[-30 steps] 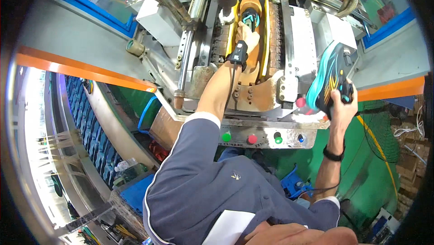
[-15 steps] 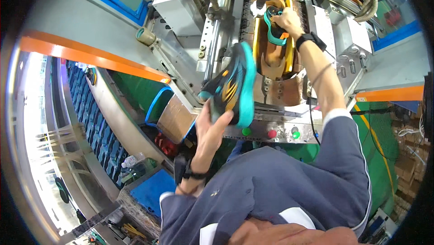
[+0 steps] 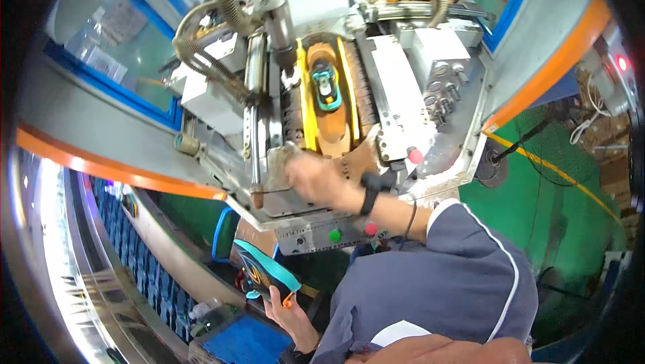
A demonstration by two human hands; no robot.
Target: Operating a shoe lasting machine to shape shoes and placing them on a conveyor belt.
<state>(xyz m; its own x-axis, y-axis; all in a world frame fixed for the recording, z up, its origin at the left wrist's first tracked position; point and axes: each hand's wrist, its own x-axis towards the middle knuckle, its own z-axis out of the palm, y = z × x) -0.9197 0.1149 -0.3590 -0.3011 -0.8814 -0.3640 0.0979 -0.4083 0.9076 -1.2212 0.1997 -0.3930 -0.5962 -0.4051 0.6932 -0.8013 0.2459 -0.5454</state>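
- Your left hand (image 3: pixel 287 313) is pinching a teal-and-black shoe (image 3: pixel 265 271) by its near end, close to an orange tab (image 3: pixel 289 299), with the shoe slanting up and left from your fingers
- Your left forearm is rising from the lower edge, angling left, and a blue panel (image 3: pixel 245 342) is lying just beyond that hand's outer side
- Your right arm is reaching leftward across your front, elbow bending, a black wristband (image 3: pixel 374 192) showing behind the hand
- Your right hand (image 3: pixel 314 177) is blurring, so you cannot tell whether its fingers are spreading or curling
- Beyond your right hand, a second shoe (image 3: pixel 326 88) is lying between yellow-edged walls (image 3: pixel 307 118)
- Nearer your body than that hand, a green button (image 3: pixel 335 235) and pink button (image 3: pixel 371 229) are showing
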